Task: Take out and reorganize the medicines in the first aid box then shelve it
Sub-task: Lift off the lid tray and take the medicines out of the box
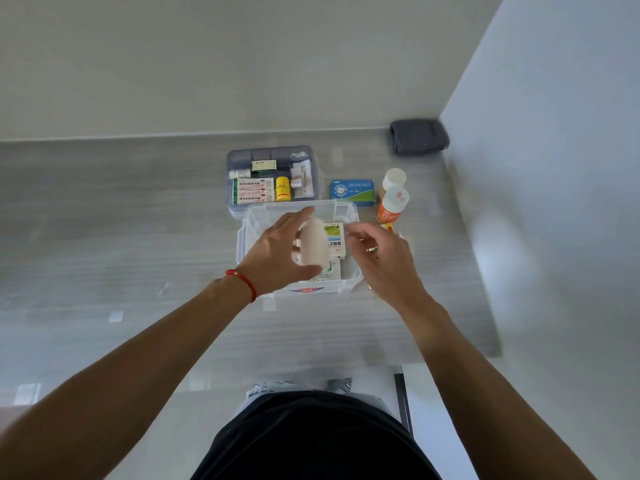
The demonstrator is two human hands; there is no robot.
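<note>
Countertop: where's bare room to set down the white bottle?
Bare countertop left of the clear box and tray, and the strip in front. Right is crowded: blue Loratadine box, two orange bottles. Left hand holds the white bottle.

We see a counter point(138, 209) of smooth grey stone-look finish with a soft sheen. The first aid box point(348, 216) is clear glossy plastic, its tray point(235, 161) tinted translucent plastic. The blue carton point(352, 192) looks like printed card; the roll point(313, 245) is matt white; the folded cloth point(419, 136) at the counter's far right corner is dark and soft.
</note>
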